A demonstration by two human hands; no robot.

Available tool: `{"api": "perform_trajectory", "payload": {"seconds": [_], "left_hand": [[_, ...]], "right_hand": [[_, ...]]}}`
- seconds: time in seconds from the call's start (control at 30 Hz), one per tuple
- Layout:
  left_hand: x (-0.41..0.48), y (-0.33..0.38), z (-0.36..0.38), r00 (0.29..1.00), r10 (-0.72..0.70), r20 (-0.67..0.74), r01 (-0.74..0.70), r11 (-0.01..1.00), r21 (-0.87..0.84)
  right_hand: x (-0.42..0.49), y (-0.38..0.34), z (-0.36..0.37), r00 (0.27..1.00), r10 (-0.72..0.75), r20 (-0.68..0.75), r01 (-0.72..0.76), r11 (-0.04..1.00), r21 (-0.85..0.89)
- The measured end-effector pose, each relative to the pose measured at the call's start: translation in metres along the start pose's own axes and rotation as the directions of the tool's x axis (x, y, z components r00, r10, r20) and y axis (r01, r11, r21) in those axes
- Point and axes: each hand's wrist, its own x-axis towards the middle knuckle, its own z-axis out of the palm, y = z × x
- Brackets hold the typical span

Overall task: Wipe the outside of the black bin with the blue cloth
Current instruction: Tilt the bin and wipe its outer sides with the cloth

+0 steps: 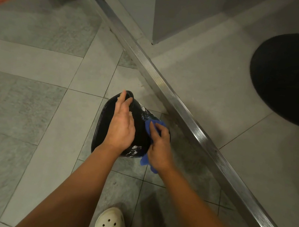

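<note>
Tiled indoor doorway, seemingly a home: grey floor tiles (32,108), metal threshold strip (166,89), round black mat (290,79).

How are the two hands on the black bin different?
The left hand lies flat with straight fingers on the black bin, while the right hand curls its fingers round the blue cloth. The left hand touches the bin bare, but the right hand presses the cloth against it. The left hand reaches toward the far rim, and the right hand works at the bin's right side. Both are on the same bin.
</note>
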Motion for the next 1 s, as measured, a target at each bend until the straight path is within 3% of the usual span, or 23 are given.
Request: {"api": "perform_trajectory", "payload": {"seconds": [0.2,0.4,0.6,0.83,1.0], "left_hand": [[0.002,0.003,0.007,1.000,-0.004,0.023,0.005,1.000,-0.025],[0.005,0.010,0.012,0.997,-0.024,0.069,0.027,0.999,-0.044],[-0.001,0.017,0.015,0.995,-0.064,0.080,0.069,0.996,-0.059],[-0.003,0.010,0.009,0.998,-0.049,0.041,0.050,0.999,-0.016],[-0.005,0.011,0.009,0.998,-0.054,0.025,0.055,0.998,-0.022]], "right_hand": [[0.001,-0.014,0.004,0.982,-0.185,-0.035,0.184,0.982,-0.031],[0.002,-0.004,-0.006,0.998,0.058,-0.013,-0.059,0.996,-0.061],[-0.002,-0.020,-0.006,0.987,-0.161,0.024,0.162,0.987,-0.007],[0.007,-0.005,-0.013,0.995,0.079,0.057,-0.078,0.997,-0.025],[-0.003,-0.031,-0.004,0.987,-0.140,0.075,0.142,0.990,-0.024]]}}
